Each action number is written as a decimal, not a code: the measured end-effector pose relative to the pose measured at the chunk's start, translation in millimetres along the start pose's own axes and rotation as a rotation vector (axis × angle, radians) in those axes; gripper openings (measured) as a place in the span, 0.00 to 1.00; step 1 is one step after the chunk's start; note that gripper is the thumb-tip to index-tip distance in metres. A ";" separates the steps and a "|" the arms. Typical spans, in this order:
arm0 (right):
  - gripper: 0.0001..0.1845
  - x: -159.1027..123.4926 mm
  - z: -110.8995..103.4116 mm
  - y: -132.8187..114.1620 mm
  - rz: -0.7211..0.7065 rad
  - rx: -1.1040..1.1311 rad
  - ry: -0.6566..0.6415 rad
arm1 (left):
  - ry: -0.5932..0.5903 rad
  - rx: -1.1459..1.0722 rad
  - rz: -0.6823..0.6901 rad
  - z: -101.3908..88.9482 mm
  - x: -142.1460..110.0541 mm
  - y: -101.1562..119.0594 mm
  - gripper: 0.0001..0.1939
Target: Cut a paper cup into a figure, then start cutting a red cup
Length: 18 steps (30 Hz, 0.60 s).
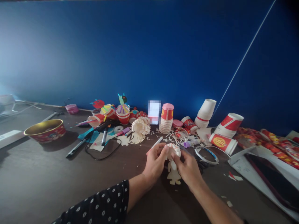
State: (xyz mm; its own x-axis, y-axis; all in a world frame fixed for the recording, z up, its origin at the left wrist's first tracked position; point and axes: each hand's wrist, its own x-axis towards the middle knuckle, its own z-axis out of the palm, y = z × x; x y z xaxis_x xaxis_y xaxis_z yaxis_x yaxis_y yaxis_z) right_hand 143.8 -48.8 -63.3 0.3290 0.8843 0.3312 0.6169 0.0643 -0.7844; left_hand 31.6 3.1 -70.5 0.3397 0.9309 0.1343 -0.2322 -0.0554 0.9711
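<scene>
**Paper Figure Takes Shape Between Two Hands**

A pale paper figure [174,175], topped by a ruffled paper piece [176,149], is held at the near side of a dark, scrap-strewn table [93,193]. The left hand [154,161] curls almost closed, its thumb and fingers pinching the ruffled piece at its left edge. The right hand [190,169], also nearly closed, grips from the other side, its thumb low against the piece, just above the figure's body.

The body appears fully cut out, with a flared skirt and two feet hanging below the fingers, and the ruffles are already formed. The handling looks like shaping or fixing at the top, a late stage by all appearances; whether the ruffled piece is attached or only pressed in place cannot be told. The skirt and feet look plain, with no drawn detail visible.

Behind the hands lies a second ruffled paper piece [140,127], ringed by paper scraps [125,140]. A roll of tape [118,129] and a marker [104,137] lie to its left. A stack of paper cups [166,126] stands to its right, and farther right a phone [273,177] rests in a white tray [243,163].
</scene>
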 end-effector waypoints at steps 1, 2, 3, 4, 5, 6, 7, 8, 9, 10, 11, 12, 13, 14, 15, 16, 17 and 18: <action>0.16 0.0 0.0 0.0 0.009 0.007 -0.003 | 0.010 0.013 0.003 -0.1 0.2 -0.2 0.19; 0.16 0.1 0.1 0.0 0.014 0.008 -0.003 | 0.014 0.030 0.011 -0.2 0.6 -0.8 0.20; 0.16 0.2 0.2 0.1 0.014 0.006 -0.001 | 0.015 0.044 0.023 -0.3 1.0 -1.6 0.20; 0.16 0.3 0.3 0.2 0.011 0.001 0.000 | 0.010 0.055 0.037 -0.3 1.4 -2.5 0.20; 0.16 0.4 0.4 0.3 0.008 -0.008 0.002 | 0.001 0.070 0.050 -0.4 1.8 -3.5 0.19; 0.16 0.4 0.5 0.4 0.006 -0.015 0.003 | -0.008 0.091 0.064 -0.6 2.0 -4.4 0.19; 0.16 0.3 0.6 0.3 0.003 -0.020 0.005 | -0.017 0.124 0.077 -1.0 2.1 -5.0 0.19; 0.16 0.1 0.7 0.2 -0.001 -0.021 0.007 | -0.022 0.168 0.090 -1.6 2.1 -5.5 0.18; 0.16 -0.1 0.8 0.1 -0.007 -0.019 0.009 | -0.023 0.218 0.104 -2.3 2.0 -5.7 0.18; 0.16 -0.5 0.9 -0.1 -0.014 -0.016 0.009 | -0.020 0.267 0.118 -3.2 1.8 -5.7 0.17; 0.16 -0.8 1.0 -0.3 -0.021 -0.011 0.008 | -0.016 0.310 0.131 -4.2 1.7 -5.6 0.16; 0.16 -1.1 1.2 -0.5 -0.027 -0.005 0.004 | -0.014 0.349 0.142 -5.2 1.7 -5.5 0.16; 0.16 -1.3 1.4 -0.7 -0.032 0.000 0.000 | -0.011 0.380 0.151 -6.2 1.8 -5.4 0.15; 0.15 -1.5 1.6 -0.8 -0.035 0.005 -0.005 | -0.009 0.406 0.158 -6.9 1.9 -5.5 0.15; 0.15 -1.6 1.9 -0.8 -0.038 0.009 -0.008 | -0.008 0.421 0.161 -7.3 2.1 -5.7 0.15; 0.15 -1.6 2.1 -0.7 -0.041 0.012 -0.010 | -0.006 0.424 0.159 -7.4 2.4 -6.0 0.15; 0.15 -1.6 2.3 -0.5 -0.043 0.014 -0.009 | -0.001 0.412 0.152 -7.2 2.5 -6.3 0.15; 0.15 -1.7 2.5 -0.2 -0.044 0.014 -0.009 | 0.002 0.390 0.142 -6.6 2.6 -6.6 0.15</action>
State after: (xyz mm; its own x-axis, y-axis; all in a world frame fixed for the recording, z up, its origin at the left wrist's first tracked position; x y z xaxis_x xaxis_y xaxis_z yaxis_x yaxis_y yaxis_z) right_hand 141.4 -49.1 -65.0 0.2954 0.8844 0.3613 0.6207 0.1098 -0.7763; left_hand 28.0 8.3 -77.9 0.3276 0.9048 0.2720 0.0862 -0.3154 0.9451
